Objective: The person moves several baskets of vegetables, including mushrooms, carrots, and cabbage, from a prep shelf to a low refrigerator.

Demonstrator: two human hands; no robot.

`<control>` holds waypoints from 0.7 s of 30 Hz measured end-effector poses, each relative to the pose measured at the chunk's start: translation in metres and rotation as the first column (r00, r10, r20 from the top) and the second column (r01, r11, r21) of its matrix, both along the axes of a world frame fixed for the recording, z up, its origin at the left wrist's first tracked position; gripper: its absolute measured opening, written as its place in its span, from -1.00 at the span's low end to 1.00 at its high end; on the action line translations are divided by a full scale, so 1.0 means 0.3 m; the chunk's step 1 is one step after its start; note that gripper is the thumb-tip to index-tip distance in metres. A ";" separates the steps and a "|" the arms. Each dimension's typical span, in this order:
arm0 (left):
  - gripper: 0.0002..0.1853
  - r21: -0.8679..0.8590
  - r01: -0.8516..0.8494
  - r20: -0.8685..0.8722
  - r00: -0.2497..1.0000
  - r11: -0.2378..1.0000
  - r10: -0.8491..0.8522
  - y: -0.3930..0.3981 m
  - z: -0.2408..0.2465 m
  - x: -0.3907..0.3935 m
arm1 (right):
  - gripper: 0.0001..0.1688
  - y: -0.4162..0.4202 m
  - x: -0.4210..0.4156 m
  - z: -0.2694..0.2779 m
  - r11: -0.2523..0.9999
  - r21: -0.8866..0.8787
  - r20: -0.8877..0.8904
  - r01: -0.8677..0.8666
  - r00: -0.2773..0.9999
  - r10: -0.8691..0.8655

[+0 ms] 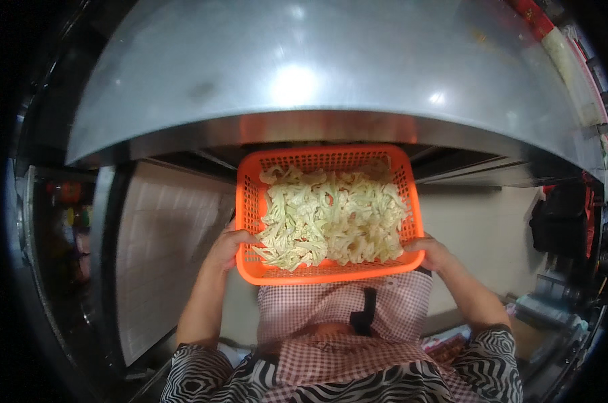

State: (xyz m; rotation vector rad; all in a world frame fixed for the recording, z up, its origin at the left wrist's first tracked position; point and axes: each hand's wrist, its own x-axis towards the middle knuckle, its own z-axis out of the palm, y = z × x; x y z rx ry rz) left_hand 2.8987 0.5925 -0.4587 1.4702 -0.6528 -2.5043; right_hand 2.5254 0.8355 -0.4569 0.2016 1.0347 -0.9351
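An orange perforated plastic basket [329,278] is held in front of my checked apron [304,307]. Cut cauliflower florets [329,216] cover most of its bottom in a loose layer. My left hand [231,244] grips the basket's left side near the front corner, its thumb over the rim. On the opposite side, my right hand [427,250] holds the rim in the same way. The fingers of both hands are partly hidden behind the basket's walls.
A wide stainless steel hood or panel [304,65] spans the view ahead, its lower edge just beyond the basket. White tiled wall [173,226] shows at left. A black object [558,224] is at right, with assorted items [556,302] below it.
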 end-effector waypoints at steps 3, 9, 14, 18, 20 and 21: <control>-0.30 -0.048 -0.007 -0.070 0.998 0.999 0.003 -0.005 -0.007 0.012 | -0.22 -0.015 -0.009 0.026 0.991 0.018 -0.214 -0.131 0.968 0.132; -0.28 -0.124 -0.070 -0.227 0.973 0.990 0.040 0.019 -0.048 0.042 | -0.13 0.004 0.022 -0.016 0.976 -0.215 -0.241 -0.033 0.970 -0.020; -0.40 -0.188 -0.194 -0.357 0.927 0.963 0.117 -0.065 -0.193 0.048 | -0.26 -0.095 0.009 -0.025 0.966 -0.232 -0.368 0.110 0.910 -0.192; -0.56 -0.373 -0.406 -0.393 0.884 0.834 0.255 -0.256 -0.282 -0.055 | -0.41 -0.318 -0.074 -0.074 0.924 -0.284 -0.431 0.257 0.826 -0.362; -0.58 -0.365 -0.440 -0.526 0.824 0.820 0.208 -0.369 -0.396 -0.103 | -0.42 -0.408 -0.089 -0.067 0.919 -0.355 -0.455 0.172 0.827 -0.330; -0.59 -0.373 -0.454 -0.584 0.793 0.809 0.176 -0.421 -0.420 -0.116 | -0.41 -0.452 -0.100 -0.067 0.909 -0.412 -0.467 0.066 0.841 -0.272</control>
